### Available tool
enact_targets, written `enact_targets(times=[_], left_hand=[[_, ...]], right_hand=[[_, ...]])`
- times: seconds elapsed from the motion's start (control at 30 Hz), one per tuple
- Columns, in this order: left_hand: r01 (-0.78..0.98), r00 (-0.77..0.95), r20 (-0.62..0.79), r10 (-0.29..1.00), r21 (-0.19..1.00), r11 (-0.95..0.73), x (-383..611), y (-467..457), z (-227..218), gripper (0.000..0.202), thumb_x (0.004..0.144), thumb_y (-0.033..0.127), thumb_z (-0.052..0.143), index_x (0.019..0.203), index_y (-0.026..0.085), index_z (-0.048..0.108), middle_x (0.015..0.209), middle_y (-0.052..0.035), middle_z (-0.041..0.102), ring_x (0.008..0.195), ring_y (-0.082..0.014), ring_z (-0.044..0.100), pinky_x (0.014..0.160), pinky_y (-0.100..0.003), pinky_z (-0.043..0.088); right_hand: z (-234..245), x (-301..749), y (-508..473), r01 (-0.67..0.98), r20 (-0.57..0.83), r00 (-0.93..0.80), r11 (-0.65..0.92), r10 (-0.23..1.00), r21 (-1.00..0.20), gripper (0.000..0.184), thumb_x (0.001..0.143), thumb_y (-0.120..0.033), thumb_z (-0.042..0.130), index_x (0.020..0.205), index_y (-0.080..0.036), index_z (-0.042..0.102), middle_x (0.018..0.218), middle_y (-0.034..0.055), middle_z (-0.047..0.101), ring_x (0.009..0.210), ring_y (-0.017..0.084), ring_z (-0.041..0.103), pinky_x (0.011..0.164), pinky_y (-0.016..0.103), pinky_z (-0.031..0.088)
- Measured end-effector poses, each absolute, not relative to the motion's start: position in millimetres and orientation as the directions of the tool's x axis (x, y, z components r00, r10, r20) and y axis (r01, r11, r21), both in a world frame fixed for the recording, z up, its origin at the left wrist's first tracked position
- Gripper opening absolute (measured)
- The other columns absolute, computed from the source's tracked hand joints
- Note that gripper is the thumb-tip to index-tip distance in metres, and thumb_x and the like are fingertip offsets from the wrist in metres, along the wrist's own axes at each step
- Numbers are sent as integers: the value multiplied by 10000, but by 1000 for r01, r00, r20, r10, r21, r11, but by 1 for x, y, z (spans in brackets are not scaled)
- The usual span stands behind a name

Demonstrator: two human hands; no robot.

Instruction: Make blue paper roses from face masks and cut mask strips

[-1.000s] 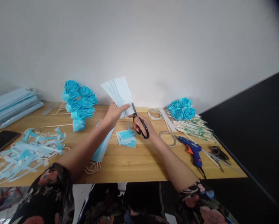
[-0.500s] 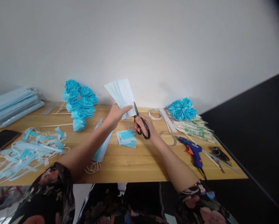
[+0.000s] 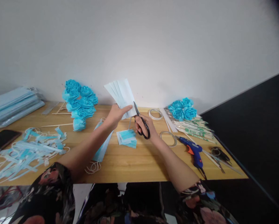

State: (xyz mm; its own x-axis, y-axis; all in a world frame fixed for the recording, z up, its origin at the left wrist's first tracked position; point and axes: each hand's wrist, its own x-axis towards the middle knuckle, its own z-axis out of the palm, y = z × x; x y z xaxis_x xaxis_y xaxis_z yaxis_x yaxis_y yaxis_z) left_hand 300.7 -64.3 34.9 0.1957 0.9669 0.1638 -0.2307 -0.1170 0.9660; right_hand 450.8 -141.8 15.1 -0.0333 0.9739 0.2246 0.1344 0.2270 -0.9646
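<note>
My left hand (image 3: 118, 113) pinches a fanned stack of pale blue face mask sheets (image 3: 123, 93), thumb on top, held up above the table. Black-handled scissors (image 3: 145, 128) are gripped in my right hand (image 3: 141, 123). Their blades point up and away, against the right edge of the sheets near my left thumb. Below the hands lie small cut blue pieces (image 3: 127, 138) on the table. A whole face mask (image 3: 103, 149) with ear loops rests partly under my left forearm.
On the left are cut strips with ear loops (image 3: 29, 152), a phone (image 3: 2, 140) and packed masks (image 3: 13, 102). Blue fabric flowers (image 3: 81, 102) stand at the back. Rightward lie tape rolls (image 3: 155, 114), more flowers (image 3: 182, 109), wrapped sticks (image 3: 195, 129) and a blue glue gun (image 3: 194, 151).
Almost nothing differs. The scissors' handles appear slightly closer together, while both hands and the mask sheets keep nearly the same place.
</note>
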Motion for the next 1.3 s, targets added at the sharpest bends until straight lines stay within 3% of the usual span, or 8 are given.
enact_targets(times=[0.47,0.93,1.13,1.3], left_hand=[[-236,202,152,968,966,-102,301,-66,36,632,599,448,890,1092,82,738,1192,-178,755,1082,-347,710,921,-414,563],[-247,199,161,967,963,-110,301,-65,35,610,592,436,896,1068,88,741,1175,-167,760,1059,-334,713,913,-400,561],[-326,192,172,966,940,-102,301,-68,39,617,637,519,872,1066,97,740,1113,-153,772,1040,-326,720,920,-399,562],[-340,157,163,974,935,-102,301,-66,37,606,580,472,914,1022,94,744,1095,-157,777,1019,-327,726,912,-397,567]], right_hand=[[14,451,-141,129,203,-11,202,979,-971,509,855,-695,601,752,-197,577,500,-58,496,391,78,443,423,231,411],[15,450,-140,156,195,9,191,981,-969,446,863,-620,599,703,-207,544,472,-58,491,373,76,457,397,207,380],[12,450,-138,156,187,4,184,982,-970,418,866,-604,592,793,-193,609,500,-62,504,385,75,458,399,204,376],[8,450,-137,122,183,-11,183,983,-976,486,837,-658,618,891,-177,658,491,-81,464,381,79,435,437,231,430]])
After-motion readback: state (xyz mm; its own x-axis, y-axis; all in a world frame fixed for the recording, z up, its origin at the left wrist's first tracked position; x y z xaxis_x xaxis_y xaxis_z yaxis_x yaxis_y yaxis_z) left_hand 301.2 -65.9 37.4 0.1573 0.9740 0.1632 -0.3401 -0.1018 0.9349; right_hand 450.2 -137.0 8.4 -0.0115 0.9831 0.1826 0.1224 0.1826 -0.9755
